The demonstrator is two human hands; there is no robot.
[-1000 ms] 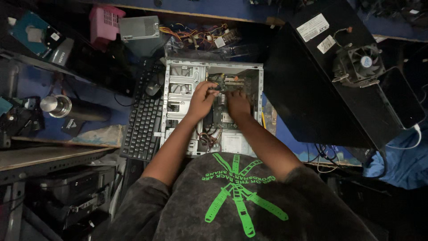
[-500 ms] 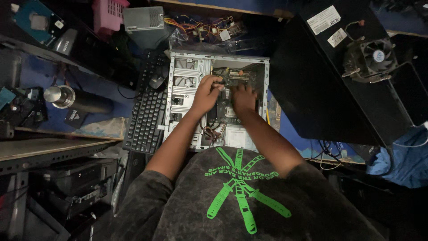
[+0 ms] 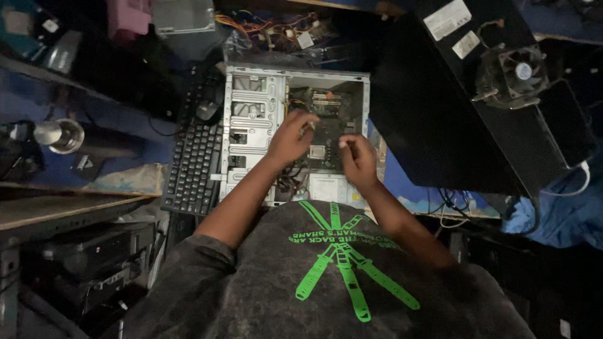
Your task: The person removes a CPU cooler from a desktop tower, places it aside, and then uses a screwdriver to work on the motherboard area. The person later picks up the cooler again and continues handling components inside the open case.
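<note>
An open grey computer case point(image 3: 251, 125) lies flat before me, its green motherboard point(image 3: 326, 122) exposed. My left hand point(image 3: 290, 139) hovers over the board's left side with bent fingers, thumb and forefinger close together near a small pale spot. Whether it holds anything is unclear. My right hand point(image 3: 359, 161) is over the board's lower right, fingers drawn together, with nothing visible in them. The two hands are a short gap apart.
A black keyboard point(image 3: 191, 166) and mouse point(image 3: 206, 111) lie left of the case. A large black panel point(image 3: 440, 107) with a cooler fan point(image 3: 515, 70) on it sits to the right. A grey power supply point(image 3: 182, 16) with loose wires point(image 3: 276, 28) lies behind. At far left stands a metal cup point(image 3: 63, 135).
Both hands have lifted off the spot on the board where they were pressed together and have moved apart. The view has shifted slightly.
</note>
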